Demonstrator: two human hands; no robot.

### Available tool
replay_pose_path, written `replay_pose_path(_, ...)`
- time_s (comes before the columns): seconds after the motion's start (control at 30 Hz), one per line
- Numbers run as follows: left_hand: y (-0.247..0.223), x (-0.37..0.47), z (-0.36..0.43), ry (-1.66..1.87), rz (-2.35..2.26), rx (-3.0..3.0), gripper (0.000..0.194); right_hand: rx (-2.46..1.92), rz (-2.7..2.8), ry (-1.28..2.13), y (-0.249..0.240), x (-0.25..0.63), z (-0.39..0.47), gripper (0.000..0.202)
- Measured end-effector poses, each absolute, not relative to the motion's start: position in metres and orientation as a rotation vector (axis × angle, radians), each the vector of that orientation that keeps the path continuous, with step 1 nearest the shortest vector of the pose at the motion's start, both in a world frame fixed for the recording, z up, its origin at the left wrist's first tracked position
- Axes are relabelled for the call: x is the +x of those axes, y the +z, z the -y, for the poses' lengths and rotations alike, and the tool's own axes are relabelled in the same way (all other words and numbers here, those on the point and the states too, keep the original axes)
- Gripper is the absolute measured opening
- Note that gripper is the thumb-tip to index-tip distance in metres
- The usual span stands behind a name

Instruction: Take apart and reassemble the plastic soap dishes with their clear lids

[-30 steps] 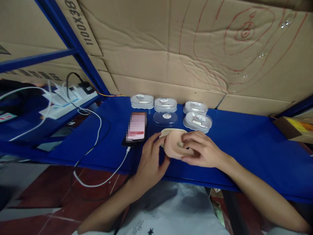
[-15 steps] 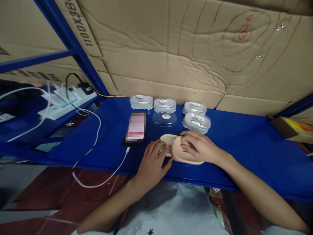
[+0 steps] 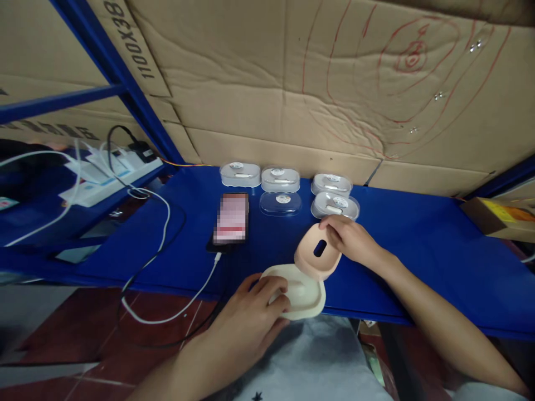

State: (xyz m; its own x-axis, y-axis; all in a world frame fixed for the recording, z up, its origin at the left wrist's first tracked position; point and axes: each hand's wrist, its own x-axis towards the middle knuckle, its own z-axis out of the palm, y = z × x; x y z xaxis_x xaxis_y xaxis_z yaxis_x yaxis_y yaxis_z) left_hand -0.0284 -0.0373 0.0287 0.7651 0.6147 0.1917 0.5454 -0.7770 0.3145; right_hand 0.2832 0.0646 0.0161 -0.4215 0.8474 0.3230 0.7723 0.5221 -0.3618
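My left hand [image 3: 267,303] grips a cream, rounded-oblong shallow tray [image 3: 307,298] by its left side, fingers curled over the rim. The tray has a raised lump in its middle and sits over the table's front edge. My right hand [image 3: 343,236] pinches the upper right edge of a peach rounded-oblong piece [image 3: 307,248] with an oblong slot through its middle. This piece is tilted up just behind the tray, its lower edge overlapping the tray's far rim; whether they touch I cannot tell.
Several clear-lidded oval boxes [image 3: 240,175] stand along the back of the blue table [image 3: 401,250]. A loose clear lid [image 3: 280,205] lies before them. Left of it is a phone [image 3: 230,218] on a white charging cable [image 3: 167,322]. A power strip [image 3: 108,184] sits far left, an open carton [image 3: 497,220] far right.
The cream tray has come toward me and right in my left hand. The peach piece, earlier lying flatter, is now tipped up in my right hand, and the two pieces have moved apart.
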Motion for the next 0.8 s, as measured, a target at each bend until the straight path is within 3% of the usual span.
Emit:
replay_pose_path(0.2,0.036,-0.023,0.043,0.436,-0.863,2.614,0.018,-1.407,2.160,0.162,0.008,0.278,-0.064,0.019)
replay_pose_path(0.43,0.029,-0.019,0.035,0.507,-0.851,2.547,0.016,-1.170,2.307,0.405,0.010,0.259,-0.052,0.047)
replay_pose_path(0.7,0.022,-0.013,0.026,0.799,-0.934,2.448,0.010,-0.777,2.391,0.544,0.043,0.252,-0.030,0.042)
replay_pose_path(0.8,0.020,-0.012,0.024,0.966,-0.950,2.368,0.013,-0.624,2.433,0.505,0.044,0.247,-0.024,0.052)
